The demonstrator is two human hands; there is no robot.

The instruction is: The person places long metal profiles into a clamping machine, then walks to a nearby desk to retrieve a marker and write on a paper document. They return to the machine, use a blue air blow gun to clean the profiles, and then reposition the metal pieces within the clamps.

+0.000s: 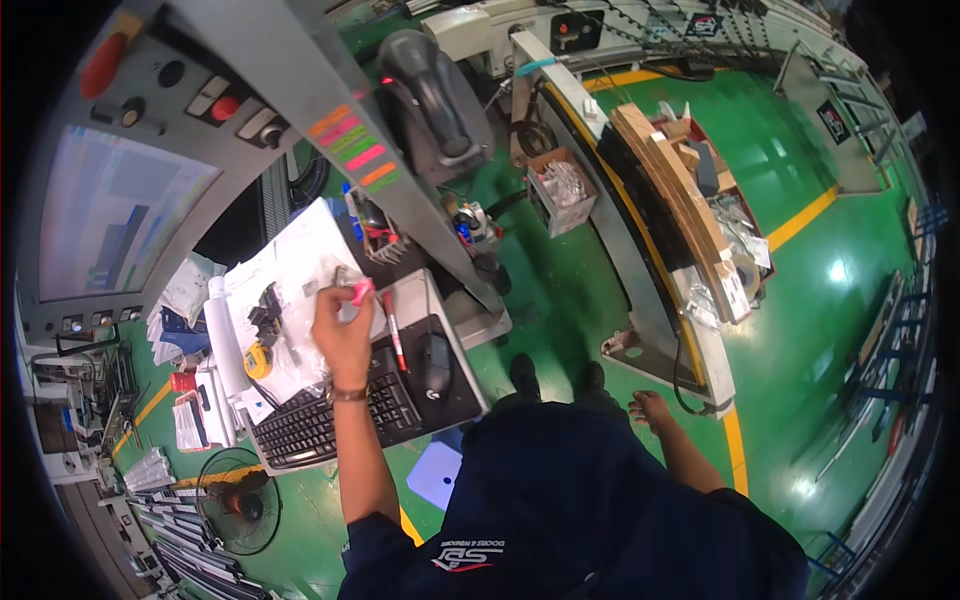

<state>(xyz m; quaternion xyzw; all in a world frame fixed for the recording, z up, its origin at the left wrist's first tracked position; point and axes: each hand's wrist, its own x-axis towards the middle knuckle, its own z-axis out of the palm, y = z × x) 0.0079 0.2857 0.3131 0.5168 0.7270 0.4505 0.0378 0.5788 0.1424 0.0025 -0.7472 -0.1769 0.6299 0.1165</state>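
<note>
My left hand [343, 338] reaches over the papers on the desk, thumb and fingers pinched on a small pink item [363, 291] whose kind I cannot make out. Beneath and beside this hand lie white paper sheets [300, 240], clear plastic wrapping and small black parts [266, 315]. A yellow tape measure [258, 361] rests to its left, a red-and-white marker [393, 325] to its right. Nearer to me are a black keyboard [300, 432] and a black mouse [434, 362]. Down at my right side hangs my right hand [650, 408], fingers loosely bent and apart, apparently holding nothing.
A machine panel with a screen [120, 215] and red button stands left. Beyond the desk, a handheld scanner [430, 100] sits in its holder. Rightward, a cart [690, 330] carries wooden strips [680, 190] and a small box [562, 190]. A fan [238, 502] stands lower left.
</note>
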